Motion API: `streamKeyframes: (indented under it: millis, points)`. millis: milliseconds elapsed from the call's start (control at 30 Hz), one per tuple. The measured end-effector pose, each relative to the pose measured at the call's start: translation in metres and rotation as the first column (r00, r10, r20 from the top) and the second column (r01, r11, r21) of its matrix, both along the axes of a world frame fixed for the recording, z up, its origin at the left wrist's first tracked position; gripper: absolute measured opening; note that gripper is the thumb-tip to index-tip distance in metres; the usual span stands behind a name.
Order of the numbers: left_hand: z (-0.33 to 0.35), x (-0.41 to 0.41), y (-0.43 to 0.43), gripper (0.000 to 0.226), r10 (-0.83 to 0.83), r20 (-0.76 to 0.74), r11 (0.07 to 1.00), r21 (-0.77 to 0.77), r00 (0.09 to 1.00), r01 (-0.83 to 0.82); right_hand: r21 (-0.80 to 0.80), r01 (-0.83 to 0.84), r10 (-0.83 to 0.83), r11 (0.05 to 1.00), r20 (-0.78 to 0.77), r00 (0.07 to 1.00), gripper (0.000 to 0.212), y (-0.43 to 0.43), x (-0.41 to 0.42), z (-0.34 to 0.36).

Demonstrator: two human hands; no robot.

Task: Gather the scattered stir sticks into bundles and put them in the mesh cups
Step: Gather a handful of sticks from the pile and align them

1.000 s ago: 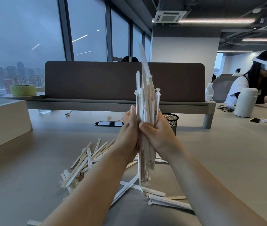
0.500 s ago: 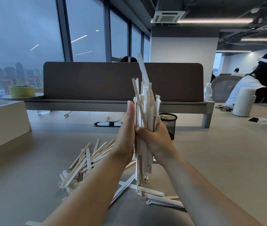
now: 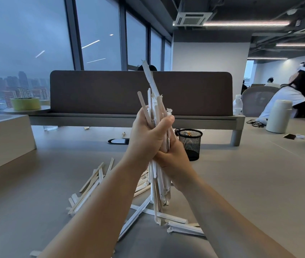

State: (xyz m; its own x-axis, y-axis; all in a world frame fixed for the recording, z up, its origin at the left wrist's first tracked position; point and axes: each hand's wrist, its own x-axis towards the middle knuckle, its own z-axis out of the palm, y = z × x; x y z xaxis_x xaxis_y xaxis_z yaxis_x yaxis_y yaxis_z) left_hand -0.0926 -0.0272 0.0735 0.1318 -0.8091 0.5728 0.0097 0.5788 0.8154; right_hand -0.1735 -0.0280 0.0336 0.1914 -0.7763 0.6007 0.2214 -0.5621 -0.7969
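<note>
Loose stir sticks (image 3: 90,187) lie on the table (image 3: 241,183) below the hands. The bundle (image 3: 155,108) stands upright there, its bottom maybe touching the table. The left hand (image 3: 146,135), flat a moment ago, now curls round the bundle, just above the right hand (image 3: 174,157), which grips it too. The mesh cup (image 3: 190,144) sits just behind the right hand.

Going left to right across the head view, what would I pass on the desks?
Green tape roll, heap of loose stir sticks, gripped stir stick bundle, black mesh cup, water bottle, white flask.
</note>
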Motion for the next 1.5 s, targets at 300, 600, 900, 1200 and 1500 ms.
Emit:
streamKeyframes:
  millis: [300,600,900,1200,1500]
  points:
    - [-0.002,0.002,-0.003,0.015,0.008,0.108,0.995,-0.098,0.994,0.002,0.075,0.018,-0.020,0.997,0.018,1.000,0.052,-0.005,-0.001,-0.010]
    - [-0.009,0.003,-0.003,0.029,0.025,0.132,0.999,-0.051,0.991,-0.018,0.034,0.206,-0.208,0.978,0.047,0.977,0.055,-0.008,0.005,-0.032]
    - [-0.026,0.000,-0.005,0.045,-0.001,0.136,1.000,0.026,0.991,-0.003,0.042,0.171,-0.173,0.984,0.024,0.985,0.062,-0.010,0.000,-0.039]
    - [-0.039,0.004,-0.009,0.055,0.007,0.188,0.996,0.084,0.982,-0.024,-0.025,0.229,-0.230,0.973,-0.085,0.969,0.049,-0.016,0.001,-0.049]
    - [-0.047,0.007,-0.005,0.072,0.009,0.167,0.992,0.121,0.986,-0.029,-0.101,0.235,-0.246,0.967,-0.112,0.963,0.048,-0.014,0.003,-0.048]
